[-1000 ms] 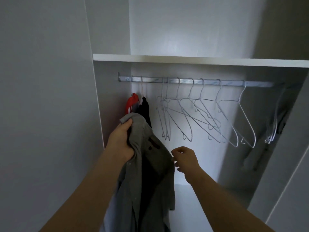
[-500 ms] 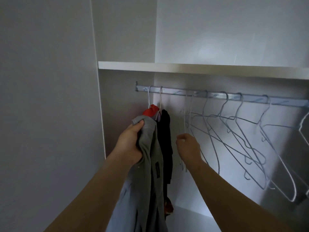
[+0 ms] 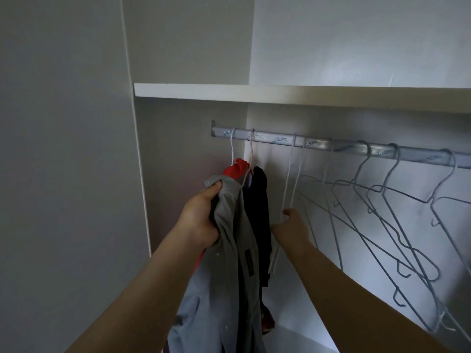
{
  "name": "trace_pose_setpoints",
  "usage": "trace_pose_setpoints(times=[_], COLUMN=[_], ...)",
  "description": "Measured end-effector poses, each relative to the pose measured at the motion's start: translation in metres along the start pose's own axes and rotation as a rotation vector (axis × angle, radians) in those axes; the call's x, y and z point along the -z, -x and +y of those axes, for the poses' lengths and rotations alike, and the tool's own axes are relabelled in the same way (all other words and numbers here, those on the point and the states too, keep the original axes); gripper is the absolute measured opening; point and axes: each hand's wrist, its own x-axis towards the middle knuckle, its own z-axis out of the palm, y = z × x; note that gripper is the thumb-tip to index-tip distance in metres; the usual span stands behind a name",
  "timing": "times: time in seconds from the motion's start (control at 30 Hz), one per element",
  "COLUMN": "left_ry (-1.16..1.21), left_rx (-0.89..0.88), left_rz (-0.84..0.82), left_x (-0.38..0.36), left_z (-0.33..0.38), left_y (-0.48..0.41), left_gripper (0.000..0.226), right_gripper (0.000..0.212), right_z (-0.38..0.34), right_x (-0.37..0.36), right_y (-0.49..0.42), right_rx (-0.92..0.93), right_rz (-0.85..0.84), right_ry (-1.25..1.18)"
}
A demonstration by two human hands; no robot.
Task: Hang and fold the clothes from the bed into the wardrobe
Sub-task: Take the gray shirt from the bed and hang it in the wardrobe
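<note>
Wardrobe, left end: our left hand [image 3: 201, 220] bunches the top of a soft grey cotton shirt [image 3: 229, 250], fingers curled tight round the cloth so it hangs at full length, just in front of a red garment [image 3: 235, 170] and a black garment [image 3: 260, 200] already hung. Our right hand [image 3: 293, 228] meets a thin white wire hanger [image 3: 290, 179] on the silver metal rail [image 3: 313, 143], thumb against the wire. Its fingers are hidden, so we cannot tell whether they grip. The shirt looks limp and creased, with a small dark label, and probably wants that hanger. Empty grey wire hangers [image 3: 382, 200] crowd the right.
</note>
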Motion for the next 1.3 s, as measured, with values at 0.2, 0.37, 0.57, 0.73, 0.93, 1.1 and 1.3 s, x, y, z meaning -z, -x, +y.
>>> trace_pose_setpoints(times=[0.2, 0.37, 0.57, 0.73, 0.93, 1.1, 1.3], left_ry=[0.007, 0.005, 0.007, 0.01, 0.004, -0.007, 0.021], left_rx=[0.006, 0.006, 0.015, 0.017, 0.001, 0.028, 0.134], left_rz=[0.022, 0.049, 0.068, 0.092, 0.122, 0.115, 0.097], left_x=[0.001, 0.003, 0.007, 0.013, 0.018, 0.035, 0.059], left_z=[-0.001, 0.0, 0.003, 0.006, 0.002, -0.001, -0.007], left_y=[-0.009, -0.011, -0.007, 0.006, 0.028, 0.058, 0.098], left_gripper=[0.035, 0.036, 0.036, 0.035, 0.034, 0.033, 0.043], right_gripper=[0.014, 0.027, 0.04, 0.04, 0.031, 0.01, 0.014], right_z=[-0.005, -0.017, -0.037, -0.04, -0.04, -0.041, -0.022], right_x=[-0.001, 0.002, -0.004, -0.008, -0.007, -0.013, -0.038], right_y=[-0.012, -0.021, -0.016, 0.007, 0.051, 0.104, 0.182], right_rx=[-0.032, -0.066, 0.003, 0.069, 0.052, 0.042, -0.052], right_rz=[0.064, 0.103, 0.182, 0.162, 0.136, 0.146, 0.146], right_ry=[-0.039, -0.171, -0.258, -0.302, -0.311, -0.379, -0.338])
